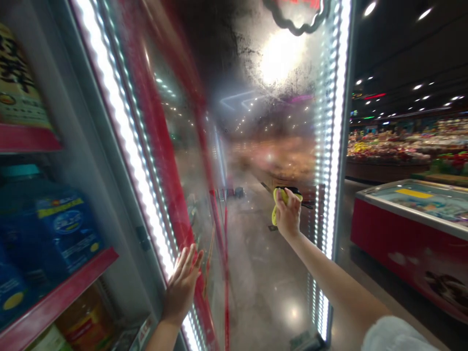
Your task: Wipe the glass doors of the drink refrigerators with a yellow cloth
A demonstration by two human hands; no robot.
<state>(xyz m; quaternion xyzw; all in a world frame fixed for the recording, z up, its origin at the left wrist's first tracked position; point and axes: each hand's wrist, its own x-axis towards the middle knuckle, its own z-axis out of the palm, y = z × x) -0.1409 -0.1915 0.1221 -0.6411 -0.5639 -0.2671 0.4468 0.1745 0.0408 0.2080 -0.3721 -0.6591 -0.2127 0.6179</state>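
A fogged glass door [252,273], edged with bright LED strips, stands open in front of me. Up against its glass, right of the middle, my right hand [288,214] is closed around a yellow sponge [275,215]. A dark patch shows just above the sponge; I cannot tell if it is a reflection. My left hand [184,280] lies flat on the door's left edge, over the lit strip [137,156], with its fingers stretched out and nothing in them. Water streaks and haze cover the upper part of the glass.
Shelves on the left hold large blue bottles [69,219] and a yellow-green package [20,83], behind red shelf edges [66,297]. Beyond the door on the right stands a red chest freezer [398,243], with produce displays [387,148] farther back.
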